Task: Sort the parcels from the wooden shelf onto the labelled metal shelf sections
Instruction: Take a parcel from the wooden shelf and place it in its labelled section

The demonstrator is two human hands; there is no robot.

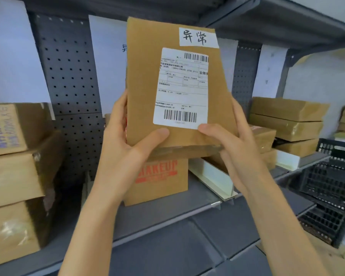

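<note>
My left hand and right hand clasp the flat cardboard parcel by its lower edges (light, stiff, I'd judge), thumbs pressing its face.

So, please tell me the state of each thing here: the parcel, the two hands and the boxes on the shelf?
Held parcel: upright, label facing the camera, held off the shelf.
Left hand: grips the parcel's lower left edge.
Right hand: grips its lower right edge.
MAKEUP box: standing on the metal shelf.
Right stack of parcels: lying flat, piled.
</note>
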